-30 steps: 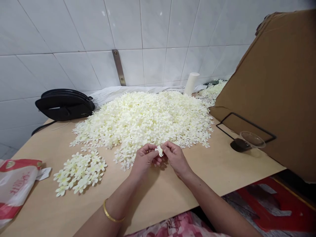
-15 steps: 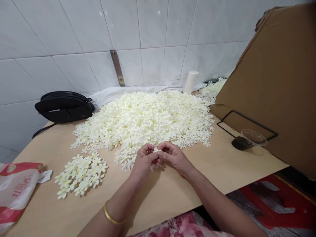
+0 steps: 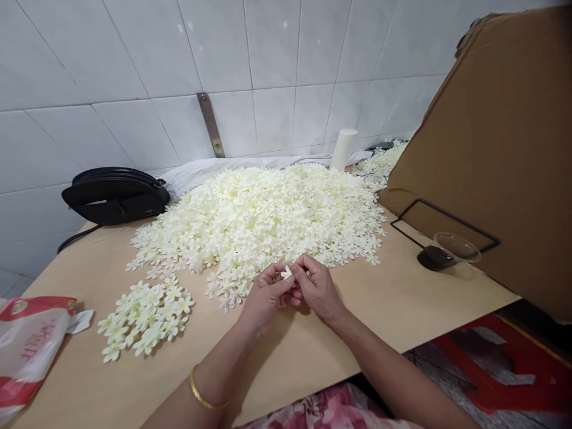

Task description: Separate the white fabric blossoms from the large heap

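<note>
A small cream-white artificial flower point(image 3: 286, 273) is pinched between my two hands, its petals showing above the fingertips. My left hand point(image 3: 269, 293) is closed on it from the left, thumb on top. From the right, my right hand point(image 3: 318, 291) has thumb and fingers pressed together at the same flower; the fingertips hide part of it. Just beyond both hands spreads a big heap of like flowers point(image 3: 268, 214). A smaller cluster of flowers point(image 3: 147, 316) lies apart on the table to the left.
A black bag point(image 3: 116, 196) sits at the left rear, and a red-and-white plastic packet point(image 3: 31, 351) at the left edge. On the right stand a cardboard sheet point(image 3: 487, 155), a black wire frame point(image 3: 447, 220) and a clear cup point(image 3: 456, 247). Behind the heap is a white cone point(image 3: 343, 150).
The flower between my fingers has turned, and its petals show more plainly. My right hand has shifted slightly left. The heap and the small cluster look the same.
</note>
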Demonstrator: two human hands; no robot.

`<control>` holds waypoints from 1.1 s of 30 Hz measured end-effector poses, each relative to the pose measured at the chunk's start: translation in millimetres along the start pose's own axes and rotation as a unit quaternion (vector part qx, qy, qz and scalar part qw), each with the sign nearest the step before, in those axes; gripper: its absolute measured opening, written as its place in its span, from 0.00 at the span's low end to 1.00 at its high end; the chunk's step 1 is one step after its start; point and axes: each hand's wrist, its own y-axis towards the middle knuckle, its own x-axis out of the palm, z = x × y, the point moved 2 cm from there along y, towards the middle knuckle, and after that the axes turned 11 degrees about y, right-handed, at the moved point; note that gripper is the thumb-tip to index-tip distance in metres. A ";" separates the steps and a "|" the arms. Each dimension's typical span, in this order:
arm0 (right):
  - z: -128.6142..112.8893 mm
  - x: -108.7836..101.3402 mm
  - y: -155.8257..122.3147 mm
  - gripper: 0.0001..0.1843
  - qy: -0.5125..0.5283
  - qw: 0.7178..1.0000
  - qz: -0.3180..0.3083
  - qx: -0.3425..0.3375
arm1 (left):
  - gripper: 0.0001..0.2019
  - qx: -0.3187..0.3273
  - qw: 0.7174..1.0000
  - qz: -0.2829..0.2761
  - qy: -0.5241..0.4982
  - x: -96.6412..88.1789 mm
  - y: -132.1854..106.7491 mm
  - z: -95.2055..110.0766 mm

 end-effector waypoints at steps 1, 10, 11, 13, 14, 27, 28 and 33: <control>0.8 -0.1 0.0 0.14 -0.010 1.000 0.005 -0.003 | 0.12 0.004 1.000 0.004 0.010 -0.2 -0.4 0.4; 8.5 -14.9 8.8 0.12 0.020 0.992 0.123 -0.028 | 0.10 0.104 0.987 0.124 0.015 -28.7 1.9 33.5; 9.3 -15.0 9.3 0.12 0.015 0.992 0.122 -0.031 | 0.09 0.098 0.987 0.127 0.019 -30.2 2.2 33.5; 9.7 -14.3 9.2 0.11 -0.004 0.992 0.116 -0.041 | 0.08 0.094 0.986 0.131 0.031 -30.7 2.3 31.6; 9.2 -13.8 8.8 0.11 -0.014 0.992 0.113 -0.047 | 0.08 0.097 0.986 0.130 0.039 -29.8 2.2 30.4; -1.5 0.3 1.7 0.09 0.100 0.992 -0.075 -0.002 | 0.17 0.096 0.984 0.056 0.141 -1.9 -4.6 21.1; -0.1 0.4 1.9 0.07 0.124 0.989 -0.074 0.017 | 0.18 0.092 0.985 0.046 0.137 -1.9 -3.8 20.1; -2.6 -1.4 3.2 0.04 0.095 0.995 -0.042 -0.008 | 0.18 0.070 0.989 0.007 0.128 -4.1 0.6 16.0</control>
